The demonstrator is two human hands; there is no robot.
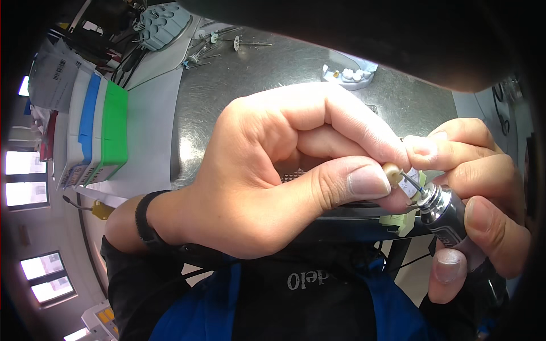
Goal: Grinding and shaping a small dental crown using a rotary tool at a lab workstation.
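Note:
Between thumb and fingers, my left hand (284,165) pinches a small cream-coloured dental crown (391,172). My right hand (483,187) grips a dark rotary handpiece (449,221) with a shiny metal nose. A thin bur (410,183) sticks out of the nose, and its tip meets the crown or sits very close to it; I cannot tell which. The fingertips of both hands come together just above the crown. Part of the crown is hidden by my left thumb and fingers.
A white dental model (350,75) stands on the metal work surface (273,68). Several mounted discs and burs (236,43) lie near a grey-blue bur holder (164,25). Green, white and blue boxes (114,128) stand at the left.

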